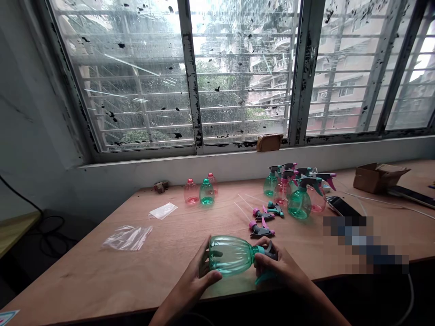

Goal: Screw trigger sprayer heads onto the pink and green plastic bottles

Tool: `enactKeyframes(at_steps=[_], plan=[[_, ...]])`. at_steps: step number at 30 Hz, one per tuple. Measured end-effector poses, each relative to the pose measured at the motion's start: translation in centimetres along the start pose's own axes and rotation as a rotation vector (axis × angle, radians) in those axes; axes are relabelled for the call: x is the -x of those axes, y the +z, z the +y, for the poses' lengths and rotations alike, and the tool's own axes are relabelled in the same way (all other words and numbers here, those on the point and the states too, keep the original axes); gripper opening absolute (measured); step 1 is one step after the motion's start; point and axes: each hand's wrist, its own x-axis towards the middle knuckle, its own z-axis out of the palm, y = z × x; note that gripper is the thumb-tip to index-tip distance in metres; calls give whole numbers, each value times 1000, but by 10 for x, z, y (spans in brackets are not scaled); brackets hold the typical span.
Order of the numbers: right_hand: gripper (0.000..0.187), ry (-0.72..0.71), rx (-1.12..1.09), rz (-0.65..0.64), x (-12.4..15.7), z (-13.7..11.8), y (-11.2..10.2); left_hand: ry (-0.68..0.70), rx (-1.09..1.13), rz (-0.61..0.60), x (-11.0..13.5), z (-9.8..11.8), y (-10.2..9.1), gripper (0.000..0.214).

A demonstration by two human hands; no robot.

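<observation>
You are holding a green bottle [231, 256] sideways above the near edge of the table [163, 271], your left hand [200, 274] cupping its base and your right hand [280, 262] pinching the spray head [270, 251] at its neck. Just beyond, three loose nozzles [261, 232] are lying beside clustered spray bottles [299, 204]; headless bottles [206, 193] and a clear plastic bag [128, 237] are sitting farther left.

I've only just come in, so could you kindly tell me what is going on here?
Someone is holding a green bottle on its side over the table: the left grip cups its base, the right grip holds its spray head. Three loose spray heads lie just beyond. Three headless bottles stand at the back; a group with heads on stands to the right.
</observation>
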Motion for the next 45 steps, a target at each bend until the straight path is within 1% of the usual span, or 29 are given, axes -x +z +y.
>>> enactKeyframes(at_steps=[2, 5, 7, 10, 12, 15, 19, 22, 23, 27, 28, 33, 35, 37, 39, 41, 45], plan=[[41, 0, 2, 4, 1, -1, 1, -7, -26, -16, 0, 2, 0, 86], [41, 5, -7, 17, 1, -3, 2, 14, -22, -61, 0, 1, 0, 95], [42, 9, -16, 16, 2, -4, 2, 22, -15, -87, 0, 0, 1, 97], [42, 12, -13, 9, 2, -3, 1, 10, -36, -52, 2, 1, 1, 96], [41, 10, -6, -3, 2, -2, 1, -10, -75, -17, 3, 3, 0, 89], [41, 5, -1, -1, 1, 0, 0, -14, -108, -24, 3, 1, -1, 84], [46, 20, -13, 21, 0, 0, 0, 40, -78, -59, 0, -5, -1, 92], [47, 31, -15, 21, 0, 0, 0, 23, -66, -44, 1, -4, -1, 100], [45, 29, -13, 20, 1, -1, 0, 9, -67, -39, 1, -2, -1, 99], [43, 18, -15, 11, 1, -1, 0, -23, -109, 0, 3, 4, -2, 75], [43, 13, -20, 14, 1, -1, 0, -17, -100, -2, 3, 4, -1, 75], [40, -1, -45, 18, 0, -1, 0, 43, 9, -73, 1, -2, 1, 88], [40, 3, -47, 16, 1, -1, 1, 25, 15, -52, 0, -3, 0, 92], [40, 9, -39, 13, 1, -1, 0, -9, -13, 4, 0, -3, -3, 88], [39, 11, -30, 9, 1, 0, 0, -33, -66, 32, -1, -1, -4, 76], [40, 13, -28, 16, 0, 1, -1, -32, -82, 7, 0, 0, -5, 70], [40, 3, -30, 41, -1, 4, -5, 38, -19, -76, 3, -3, -2, 80]])
